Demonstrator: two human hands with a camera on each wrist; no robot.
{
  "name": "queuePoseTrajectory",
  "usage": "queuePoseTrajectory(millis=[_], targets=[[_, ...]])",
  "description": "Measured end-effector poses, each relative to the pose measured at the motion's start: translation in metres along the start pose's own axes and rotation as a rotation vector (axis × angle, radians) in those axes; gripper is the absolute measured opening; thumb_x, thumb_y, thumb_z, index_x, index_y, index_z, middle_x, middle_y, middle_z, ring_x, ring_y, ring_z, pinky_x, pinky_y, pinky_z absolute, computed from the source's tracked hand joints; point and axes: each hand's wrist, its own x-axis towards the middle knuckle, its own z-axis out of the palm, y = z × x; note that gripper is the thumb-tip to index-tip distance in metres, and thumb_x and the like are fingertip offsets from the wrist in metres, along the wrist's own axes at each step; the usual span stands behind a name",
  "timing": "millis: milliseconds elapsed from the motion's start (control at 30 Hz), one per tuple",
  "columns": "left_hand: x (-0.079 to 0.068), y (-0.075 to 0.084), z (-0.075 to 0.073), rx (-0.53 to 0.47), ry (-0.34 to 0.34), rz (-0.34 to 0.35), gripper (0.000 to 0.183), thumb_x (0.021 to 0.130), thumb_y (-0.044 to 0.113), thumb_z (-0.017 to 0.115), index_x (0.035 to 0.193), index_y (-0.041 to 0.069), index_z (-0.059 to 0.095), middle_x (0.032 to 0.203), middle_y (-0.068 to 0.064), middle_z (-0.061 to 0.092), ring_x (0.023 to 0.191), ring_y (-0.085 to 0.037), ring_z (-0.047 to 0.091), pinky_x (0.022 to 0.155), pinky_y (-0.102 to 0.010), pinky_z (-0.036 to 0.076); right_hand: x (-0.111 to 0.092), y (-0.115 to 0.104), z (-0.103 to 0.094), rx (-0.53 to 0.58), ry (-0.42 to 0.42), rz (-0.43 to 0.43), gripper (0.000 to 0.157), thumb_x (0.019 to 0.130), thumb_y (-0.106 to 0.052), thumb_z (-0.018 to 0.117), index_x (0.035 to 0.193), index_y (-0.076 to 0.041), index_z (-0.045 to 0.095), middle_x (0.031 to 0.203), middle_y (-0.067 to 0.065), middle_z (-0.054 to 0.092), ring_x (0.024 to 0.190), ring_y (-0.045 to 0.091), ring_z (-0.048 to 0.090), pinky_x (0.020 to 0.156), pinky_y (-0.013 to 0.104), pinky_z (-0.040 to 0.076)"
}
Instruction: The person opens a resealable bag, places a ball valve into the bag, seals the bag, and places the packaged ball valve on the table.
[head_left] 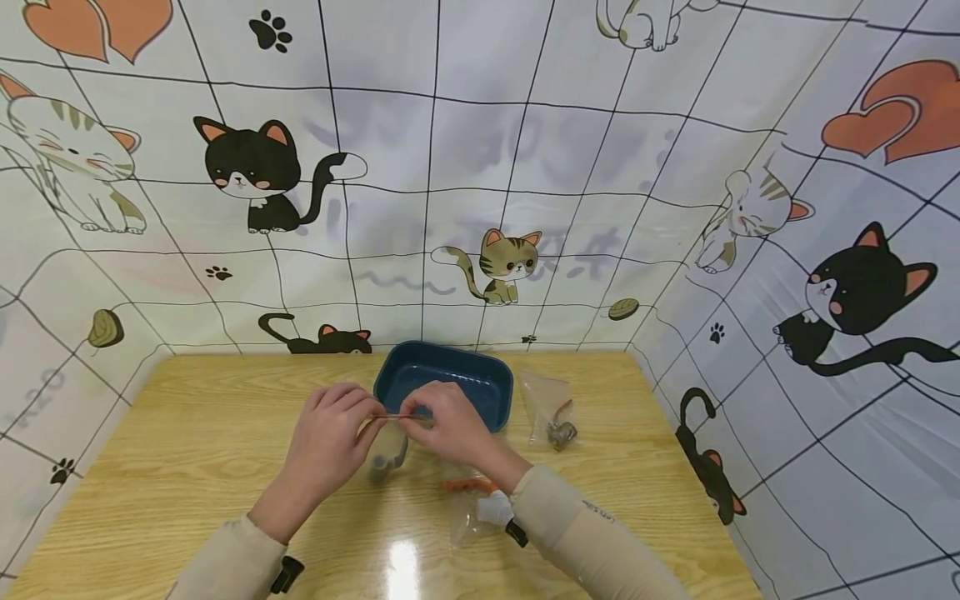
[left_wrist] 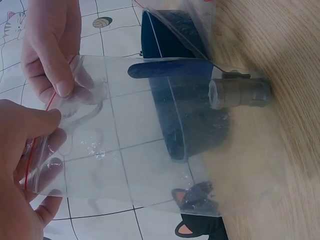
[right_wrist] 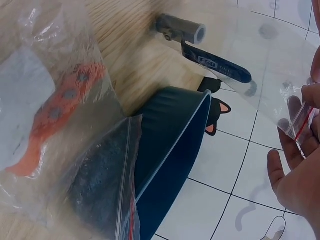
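Observation:
Both hands hold a clear zip bag (left_wrist: 135,175) by its red-striped top edge. My left hand (head_left: 330,433) pinches one end of the seal, and my right hand (head_left: 453,425) pinches the other. The bag hangs down above the wooden table, in front of the blue bin. At its bottom lies a metal ball valve (left_wrist: 240,93) with a blue lever handle (right_wrist: 217,62). From the head view, the valve looks blurred and the bag is seen nearly edge-on. Fingers of both hands show through the plastic in the left wrist view.
A dark blue bin (head_left: 504,400) stands at the back of the table (head_left: 202,467). To its right lies a zip bag (head_left: 543,392) with a grey metal part. Another bag (head_left: 465,525), holding orange and white things, lies under the right forearm. Cat-print sheets (head_left: 390,208) surround the table.

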Motion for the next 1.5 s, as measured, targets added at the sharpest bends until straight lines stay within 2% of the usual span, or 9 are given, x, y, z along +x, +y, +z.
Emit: queuePoseTrajectory(millis=[133, 367, 500, 800, 933, 1067, 1267, 1500], targets=[[-0.0007, 0.0, -0.0003, -0.003, 0.013, -0.011, 0.008, 0.08, 0.019, 0.079, 0.083, 0.016, 0.072, 0.087, 0.001, 0.072, 0.096, -0.024, 0.062, 0.085, -0.044, 0.045, -0.0009, -0.0007, -0.0027, 0.022, 0.009, 0.012, 0.007, 0.093, -0.026, 0.067, 0.088, -0.021, 0.069, 0.091, -0.009, 0.071, 0.091, 0.006, 0.063, 0.092, 0.027, 0.049], [-0.0023, 0.0008, 0.0, 0.001, 0.012, -0.027, 0.009, 0.079, 0.021, 0.08, 0.084, 0.017, 0.073, 0.089, 0.001, 0.072, 0.098, -0.025, 0.062, 0.088, -0.046, 0.045, -0.0017, 0.0011, 0.0019, -0.019, 0.048, -0.016, 0.007, 0.092, -0.025, 0.068, 0.087, -0.02, 0.069, 0.089, -0.009, 0.072, 0.09, 0.006, 0.064, 0.099, 0.032, 0.047], [-0.0036, 0.0007, 0.0018, 0.009, 0.009, -0.023, 0.011, 0.078, 0.024, 0.081, 0.084, 0.019, 0.074, 0.087, 0.002, 0.073, 0.099, -0.024, 0.061, 0.09, -0.047, 0.043, -0.002, 0.0013, 0.0051, -0.036, 0.061, -0.039, 0.007, 0.092, -0.025, 0.068, 0.089, -0.02, 0.071, 0.089, -0.008, 0.072, 0.09, 0.007, 0.064, 0.098, 0.032, 0.048], [-0.0063, -0.0015, 0.0041, 0.004, 0.032, -0.036, 0.01, 0.076, 0.022, 0.082, 0.082, 0.019, 0.074, 0.084, 0.002, 0.073, 0.1, -0.025, 0.062, 0.09, -0.047, 0.043, -0.0032, 0.002, 0.0021, 0.003, 0.038, 0.014, 0.007, 0.093, -0.026, 0.066, 0.09, -0.021, 0.069, 0.091, -0.009, 0.071, 0.092, 0.007, 0.063, 0.092, 0.026, 0.048], [-0.0054, -0.0018, 0.0037, 0.003, 0.031, -0.037, 0.01, 0.076, 0.021, 0.082, 0.081, 0.019, 0.074, 0.083, 0.002, 0.073, 0.1, -0.025, 0.062, 0.09, -0.047, 0.043, -0.0032, 0.0019, 0.0013, 0.007, 0.028, 0.005, 0.006, 0.094, -0.024, 0.065, 0.09, -0.02, 0.068, 0.092, -0.007, 0.071, 0.092, 0.008, 0.063, 0.091, 0.027, 0.049], [-0.0047, -0.0021, 0.0026, 0.002, 0.031, -0.039, 0.01, 0.076, 0.021, 0.082, 0.081, 0.019, 0.074, 0.083, 0.002, 0.073, 0.1, -0.025, 0.062, 0.09, -0.048, 0.043, -0.0034, 0.0029, 0.0009, 0.004, 0.018, -0.002, 0.007, 0.095, -0.024, 0.064, 0.092, -0.019, 0.068, 0.093, -0.007, 0.071, 0.094, 0.009, 0.063, 0.093, 0.028, 0.049], [-0.0054, -0.003, 0.0012, -0.002, 0.026, -0.054, 0.011, 0.075, 0.021, 0.083, 0.08, 0.019, 0.073, 0.083, 0.002, 0.073, 0.101, -0.025, 0.062, 0.09, -0.048, 0.043, -0.0042, 0.0071, -0.0007, 0.004, 0.011, 0.041, 0.007, 0.094, -0.026, 0.066, 0.089, -0.021, 0.068, 0.092, -0.009, 0.07, 0.096, 0.007, 0.063, 0.096, 0.029, 0.048], [-0.0052, -0.0033, 0.0015, -0.001, 0.022, -0.064, 0.01, 0.076, 0.022, 0.082, 0.079, 0.019, 0.073, 0.082, 0.002, 0.073, 0.102, -0.025, 0.062, 0.091, -0.048, 0.043, -0.0051, 0.0091, -0.0004, 0.017, 0.008, 0.031, 0.008, 0.095, -0.025, 0.065, 0.089, -0.02, 0.068, 0.092, -0.008, 0.07, 0.097, 0.008, 0.063, 0.099, 0.031, 0.047]])
